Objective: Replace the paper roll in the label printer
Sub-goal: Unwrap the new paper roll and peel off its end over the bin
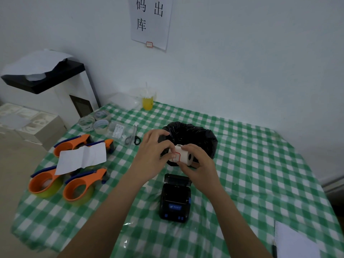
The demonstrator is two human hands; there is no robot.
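Fingers of my left hand (154, 148) pinch at the loose leading edge of the paper roll (183, 155), where a red-outlined label sits; I judge I am peeling the end free so it can feed. My right hand (197, 164) is wrapped around the roll from below and behind, gripping it with the hollow core facing right, which steadies it against the pull of the other hand. Both hands are closed on the same roll, held up off the surface (260, 164) rather than resting on it.

Just behind the roll stands a bin lined with a black bag (197, 135), placed close, I suppose, to take scraps or the spent core. Directly below my hands sits the label printer (176, 198), black with blue buttons, its lid tipped open toward the bin and the paper bay exposed; I cannot tell whether anything lies inside. That open bay is where the roll must drop, so the step of seating it is not yet done.

Farther left lie orange tape dispensers (74, 187) with a white sheet (81, 157) over them, clear tape rolls (101, 125) and scissors (133, 138), all well apart from the work.
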